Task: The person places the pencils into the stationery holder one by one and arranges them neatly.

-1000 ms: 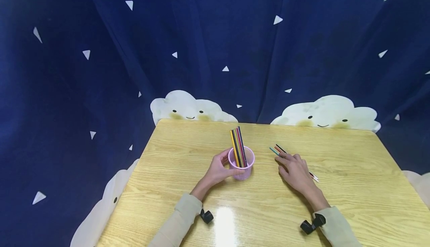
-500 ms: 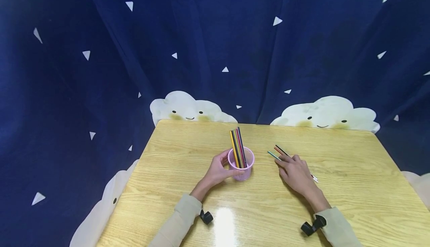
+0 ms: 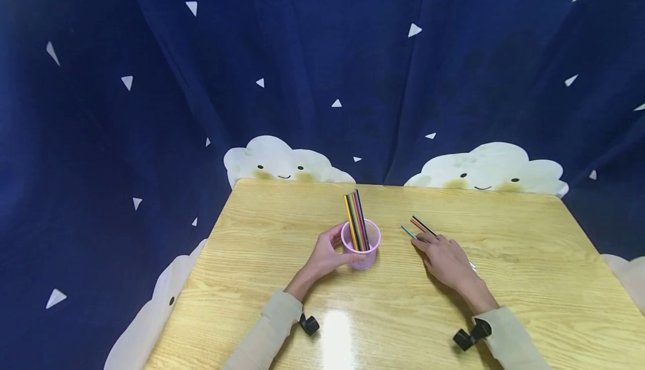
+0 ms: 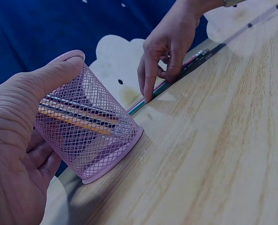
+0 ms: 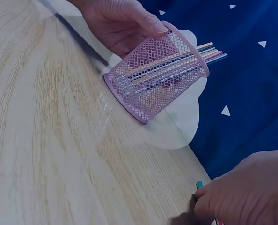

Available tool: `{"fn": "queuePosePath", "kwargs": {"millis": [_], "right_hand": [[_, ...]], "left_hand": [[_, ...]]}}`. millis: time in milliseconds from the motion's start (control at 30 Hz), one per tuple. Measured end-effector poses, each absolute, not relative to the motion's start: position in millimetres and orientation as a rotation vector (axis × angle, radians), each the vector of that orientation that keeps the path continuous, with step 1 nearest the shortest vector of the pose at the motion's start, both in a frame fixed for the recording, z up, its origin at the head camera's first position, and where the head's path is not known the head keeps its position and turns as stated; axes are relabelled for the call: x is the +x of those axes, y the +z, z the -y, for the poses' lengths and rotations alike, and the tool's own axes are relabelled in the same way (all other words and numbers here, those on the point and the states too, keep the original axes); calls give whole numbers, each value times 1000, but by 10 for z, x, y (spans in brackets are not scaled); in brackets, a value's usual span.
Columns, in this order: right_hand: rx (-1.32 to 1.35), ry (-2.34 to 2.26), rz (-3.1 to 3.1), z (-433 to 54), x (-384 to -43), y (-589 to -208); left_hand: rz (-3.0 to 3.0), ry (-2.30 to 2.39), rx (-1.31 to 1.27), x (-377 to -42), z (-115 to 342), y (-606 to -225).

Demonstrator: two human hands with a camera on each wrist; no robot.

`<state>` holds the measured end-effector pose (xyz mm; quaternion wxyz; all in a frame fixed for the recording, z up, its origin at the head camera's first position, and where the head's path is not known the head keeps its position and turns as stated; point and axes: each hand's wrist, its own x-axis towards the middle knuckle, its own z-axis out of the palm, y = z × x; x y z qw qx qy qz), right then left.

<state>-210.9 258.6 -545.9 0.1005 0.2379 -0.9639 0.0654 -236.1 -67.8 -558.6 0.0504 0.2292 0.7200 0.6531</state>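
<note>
My left hand (image 3: pixel 325 255) holds a pink mesh pencil cup (image 3: pixel 364 261), thumb across the near side by the rim and fingers round the far side. The cup stands upright on the table. Several coloured pencils (image 3: pixel 356 221) lean inside it, yellow, black and red among them. To the right, my right hand (image 3: pixel 445 261) reaches down over a few loose pencils. Its thumb and fingertips pinch a teal pencil (image 4: pixel 138 106) at the table surface. A black pencil (image 3: pixel 424 224) and a red pencil (image 3: pixel 417 225) lie just behind it, partly hidden under the hand.
The light wooden table (image 3: pixel 282 213) ends at a far edge against a dark blue curtain (image 3: pixel 322 51) with white clouds and triangles. Black wrist cameras (image 3: pixel 311 325) sit on both wrists.
The teal pencil's tip has shifted left, away from the red and black ones. My right hand has closed in over the pencils, while the left hand and cup stay put.
</note>
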Motion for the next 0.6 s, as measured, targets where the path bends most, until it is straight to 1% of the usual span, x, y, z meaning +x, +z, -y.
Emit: {"fn": "queuePosePath", "kwargs": {"millis": [300,600], "right_hand": [[797,237,2775,-2576,-2128,-5486],[816,242,2791,-2585,-2131,-5504]], "left_hand": [[-2186,1979,689,-2361,677,-5594],[-2168,2005,691,-2350,682,-5606]]}}
